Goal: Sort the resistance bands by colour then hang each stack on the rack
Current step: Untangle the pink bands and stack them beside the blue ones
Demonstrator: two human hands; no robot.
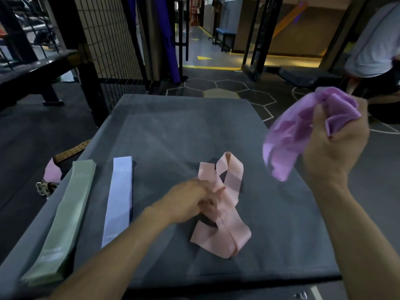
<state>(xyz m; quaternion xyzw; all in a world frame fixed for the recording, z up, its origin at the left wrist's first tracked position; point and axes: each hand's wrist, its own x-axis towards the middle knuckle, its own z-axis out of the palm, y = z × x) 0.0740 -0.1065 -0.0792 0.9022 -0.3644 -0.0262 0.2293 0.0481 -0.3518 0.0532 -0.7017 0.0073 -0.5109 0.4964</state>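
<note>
Sorting stage, judging by the layout on the grey mat (281, 213); nothing hung yet, and no rack clearly identifiable in view.

Flat along the mat's left edge: a green stack (65, 217) of bands, squared up — presumably a finished colour pile. Just right of it, a pale lilac band (118, 200) laid straight and parallel, most likely the start of a second pile, spaced apart to keep colours separate.

Near the mat's centre: a loose tangle of pink bands (223, 204), looped over one another, not yet flattened. Left hand (190, 202) resting on the tangle's left side, fingers curled and pinching a pink strip — probably to draw one band free or pin the heap during sorting.

Above the mat's right edge, lifted clear: right hand (337, 144) with fingers closed around a bunched wad of purple bands (287, 139), hanging crumpled from the fist — held off the mat, apparently to keep purple out of the pink.

Off the mat's left edge on the floor: a scrap of pink-purple band (50, 173) beside a studded leather belt (71, 150), possibly a stray still to collect.

Beyond the mat's far right corner: another person (376, 44), partly seen.
</note>
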